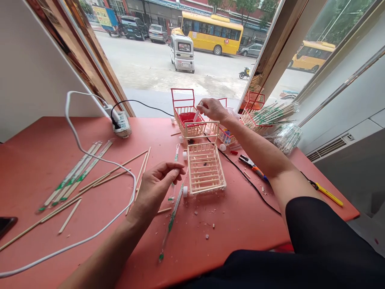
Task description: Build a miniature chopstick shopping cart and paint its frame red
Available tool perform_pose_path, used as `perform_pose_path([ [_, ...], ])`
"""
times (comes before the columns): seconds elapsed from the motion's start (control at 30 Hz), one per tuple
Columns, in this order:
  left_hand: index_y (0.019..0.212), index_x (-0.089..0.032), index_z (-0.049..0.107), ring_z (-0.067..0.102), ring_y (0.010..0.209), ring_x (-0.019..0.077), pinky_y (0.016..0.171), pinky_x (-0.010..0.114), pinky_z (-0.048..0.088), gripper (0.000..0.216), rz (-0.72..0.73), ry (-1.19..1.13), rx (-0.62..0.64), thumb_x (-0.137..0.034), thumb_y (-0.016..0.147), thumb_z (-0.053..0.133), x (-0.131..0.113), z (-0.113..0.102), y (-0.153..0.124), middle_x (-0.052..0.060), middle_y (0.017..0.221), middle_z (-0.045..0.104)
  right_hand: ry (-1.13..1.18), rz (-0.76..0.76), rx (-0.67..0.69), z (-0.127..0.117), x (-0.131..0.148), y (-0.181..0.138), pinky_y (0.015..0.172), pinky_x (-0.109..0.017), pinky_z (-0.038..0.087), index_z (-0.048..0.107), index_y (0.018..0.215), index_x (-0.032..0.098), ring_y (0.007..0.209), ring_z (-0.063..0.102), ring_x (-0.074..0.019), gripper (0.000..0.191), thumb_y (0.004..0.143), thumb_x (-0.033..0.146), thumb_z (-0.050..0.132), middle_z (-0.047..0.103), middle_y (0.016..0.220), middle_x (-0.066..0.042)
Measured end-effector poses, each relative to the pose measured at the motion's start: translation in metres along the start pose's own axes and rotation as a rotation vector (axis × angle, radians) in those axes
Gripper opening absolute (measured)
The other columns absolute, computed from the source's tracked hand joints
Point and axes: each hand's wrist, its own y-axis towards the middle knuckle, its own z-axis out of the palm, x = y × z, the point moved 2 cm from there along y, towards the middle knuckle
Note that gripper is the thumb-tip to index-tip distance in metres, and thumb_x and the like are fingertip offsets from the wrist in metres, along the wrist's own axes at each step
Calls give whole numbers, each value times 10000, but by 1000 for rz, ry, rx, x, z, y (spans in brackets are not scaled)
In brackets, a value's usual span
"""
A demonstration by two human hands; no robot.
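My right hand (213,109) reaches over the red-trimmed stick cart (184,108) at the back, its fingers closed on a whitish stick-like piece (197,114). The piece's lower end points into the red container (186,117) inside that cart. Left of a plain wooden-stick cart (207,168), my left hand (162,178) is closed, thumb against the fingers; whether it pinches something small I cannot make out. White round wheels (185,192) show along the plain cart's left side.
Chopsticks in wrappers (75,176) and loose sticks (116,170) lie left, crossed by a white cable (120,216). At right are pliers (252,165), a yellow-handled tool (329,194) and wrapped chopsticks (285,138). A power strip (121,125) stands back left.
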Motion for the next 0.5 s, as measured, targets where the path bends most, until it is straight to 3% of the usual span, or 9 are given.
perform_pose_path([
  [0.37,912,-194,829,651,699,170,683,305,542,209,11,-14,14,-353,783,787,2,0,2,59,830,780,222,108,-83,5,-2,-16,824,-284,547,757,1001,155,756,707,-151,193,1017,293,623,819,901,-60],
  [0.5,918,-192,827,650,710,169,687,302,537,218,18,-14,7,-357,783,784,3,1,3,61,845,786,457,227,-250,-7,-7,-20,713,-268,567,701,923,183,728,714,-138,318,1035,476,647,820,914,-80],
])
